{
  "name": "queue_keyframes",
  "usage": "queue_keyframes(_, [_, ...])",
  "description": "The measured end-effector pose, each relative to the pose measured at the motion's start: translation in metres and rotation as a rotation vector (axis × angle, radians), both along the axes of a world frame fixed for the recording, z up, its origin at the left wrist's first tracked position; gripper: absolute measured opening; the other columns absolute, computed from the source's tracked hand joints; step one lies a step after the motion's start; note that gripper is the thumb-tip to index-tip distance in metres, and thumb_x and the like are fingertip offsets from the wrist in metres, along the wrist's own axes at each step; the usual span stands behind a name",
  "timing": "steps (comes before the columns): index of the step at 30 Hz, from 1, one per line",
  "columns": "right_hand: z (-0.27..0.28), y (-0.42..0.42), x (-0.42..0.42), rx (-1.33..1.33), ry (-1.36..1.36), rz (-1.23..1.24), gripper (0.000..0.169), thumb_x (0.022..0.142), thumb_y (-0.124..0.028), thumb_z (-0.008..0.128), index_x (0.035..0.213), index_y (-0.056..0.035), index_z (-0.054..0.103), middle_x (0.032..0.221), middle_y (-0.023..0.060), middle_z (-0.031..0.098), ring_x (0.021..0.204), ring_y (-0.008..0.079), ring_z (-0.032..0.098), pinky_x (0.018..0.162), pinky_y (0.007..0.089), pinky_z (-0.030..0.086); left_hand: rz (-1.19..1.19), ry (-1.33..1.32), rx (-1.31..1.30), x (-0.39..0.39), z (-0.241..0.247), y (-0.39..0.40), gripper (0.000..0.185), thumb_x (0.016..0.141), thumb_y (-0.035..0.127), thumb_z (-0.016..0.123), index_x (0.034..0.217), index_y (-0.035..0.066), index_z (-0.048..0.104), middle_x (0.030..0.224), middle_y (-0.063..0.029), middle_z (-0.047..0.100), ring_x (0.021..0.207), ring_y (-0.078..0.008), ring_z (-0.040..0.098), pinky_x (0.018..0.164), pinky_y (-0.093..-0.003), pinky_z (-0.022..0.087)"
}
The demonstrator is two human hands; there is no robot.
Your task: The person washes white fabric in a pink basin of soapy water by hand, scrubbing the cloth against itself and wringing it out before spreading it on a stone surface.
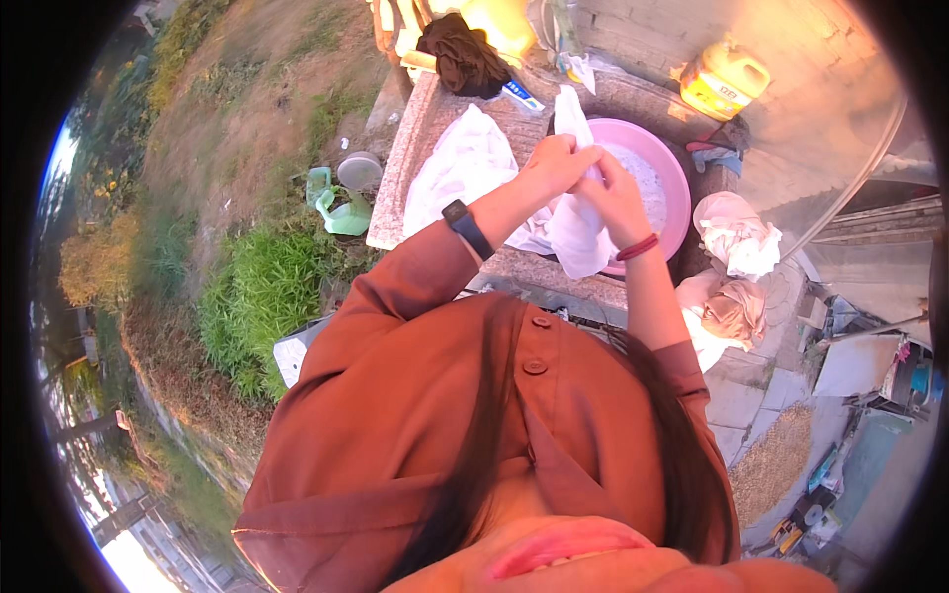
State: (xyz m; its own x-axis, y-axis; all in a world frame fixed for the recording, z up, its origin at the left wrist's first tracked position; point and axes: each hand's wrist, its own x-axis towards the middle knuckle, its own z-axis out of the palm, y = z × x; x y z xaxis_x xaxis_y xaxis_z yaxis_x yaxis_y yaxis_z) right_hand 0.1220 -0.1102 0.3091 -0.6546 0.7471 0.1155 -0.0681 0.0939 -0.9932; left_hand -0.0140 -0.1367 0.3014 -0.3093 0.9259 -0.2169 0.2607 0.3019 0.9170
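Note:
My left hand, with a dark watch on its wrist, grips a twisted white cloth. Fingers of my right hand hold the same cloth close beside it. One end of the cloth points up past my hands, and the other hangs towards me. Beneath and to the right is a pink basin with sudsy water. A heap of white fabric lies on the stone washboard slab, left of my hands.
A dark bundled cloth and a blue-and-white tube rest at the slab's far end. Beyond the basin stands a yellow detergent jug. Bundled pale clothes lie on the right. A green watering can sits left of the slab.

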Motion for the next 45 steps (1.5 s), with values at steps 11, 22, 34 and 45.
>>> queue_keyframes(11, [0.002,0.013,0.028,-0.01,-0.178,0.044,0.024,0.08,-0.024,0.067,0.087,-0.0018,0.064,0.075,0.0004,0.062,0.061,0.0033,0.051,0.054,0.0186,0.041,-0.142,-0.387,0.098,0.002,0.003,-0.009,0.033,0.093,0.029,0.045,0.092,-0.003,0.055,0.079,-0.0094,0.061,0.067,-0.0167,0.061,0.06,-0.0302,0.051])
queue_keyframes(22, [0.012,0.026,0.032,-0.213,0.006,-0.111,0.02,0.081,-0.019,0.056,0.085,0.0002,0.062,0.079,0.005,0.063,0.069,0.0123,0.06,0.062,0.0256,0.05,-0.175,-0.456,0.09,0.01,0.046,-0.016,0.037,0.094,0.032,0.043,0.108,-0.001,0.053,0.099,-0.0112,0.059,0.092,-0.0215,0.059,0.078,-0.0364,0.051])
queue_keyframes(34, [0.045,0.13,0.107,-0.205,0.176,-0.643,0.024,0.083,-0.014,0.039,0.088,0.0057,0.052,0.072,0.0117,0.058,0.052,0.0192,0.054,0.039,0.0279,0.039,-0.038,-0.727,0.61,-0.059,0.088,-0.002,0.027,0.091,0.018,0.045,0.106,-0.002,0.055,0.103,-0.0129,0.059,0.096,-0.021,0.056,0.082,-0.0344,0.047])
queue_keyframes(45, [0.197,0.122,0.138,1.032,-0.986,-0.26,0.028,0.083,-0.03,0.061,0.091,-0.0037,0.058,0.068,0.0043,0.056,0.051,0.0081,0.052,0.044,0.0237,0.039,0.132,0.995,0.387,-0.141,0.206,0.03,0.027,0.089,0.022,0.048,0.095,0.0,0.062,0.084,-0.0107,0.062,0.081,-0.0181,0.057,0.074,-0.0305,0.045])
